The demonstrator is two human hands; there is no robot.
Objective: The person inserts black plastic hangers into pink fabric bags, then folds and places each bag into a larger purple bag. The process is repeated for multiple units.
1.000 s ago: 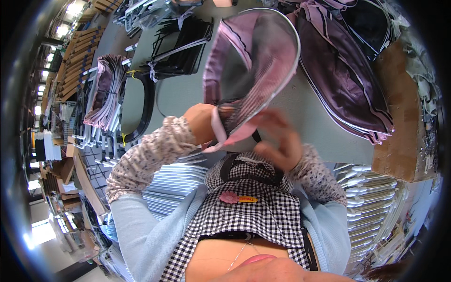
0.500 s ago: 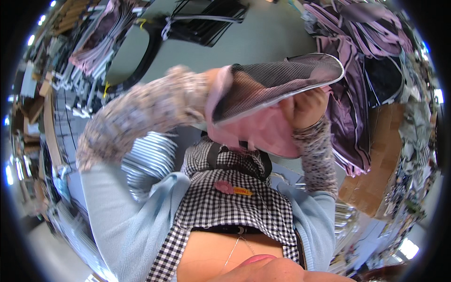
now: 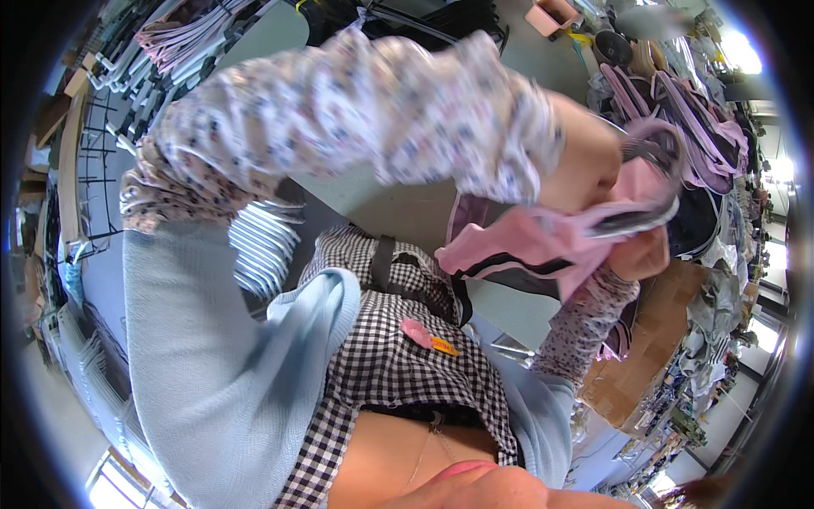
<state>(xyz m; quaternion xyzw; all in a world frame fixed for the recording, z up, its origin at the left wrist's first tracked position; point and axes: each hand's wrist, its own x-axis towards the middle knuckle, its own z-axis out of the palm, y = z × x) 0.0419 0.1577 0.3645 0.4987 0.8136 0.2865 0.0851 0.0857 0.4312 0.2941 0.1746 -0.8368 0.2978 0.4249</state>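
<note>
A pink fabric piece with black mesh and dark stripes hangs bunched and partly folded between my hands, right of my apron. Reaching far across to the right, my left hand is closed at the upper edge of the fabric; its fingers are mostly hidden and a little blurred. My right hand grips the lower right side of the same piece, close below the left. The folded-over part by my hands is smeared by motion.
Stacked pink and black fabric pieces lie at the right on the grey table. Brown cardboard is at the lower right. A bundle of pink fabric pieces and white tubes lie at the far left. A pinkish box stands at the far edge.
Both hands have moved right with the fabric piece, the left arm stretching across. The piece, earlier spread with its mesh facing up, is now folded and bunched. The view has turned rightward.
</note>
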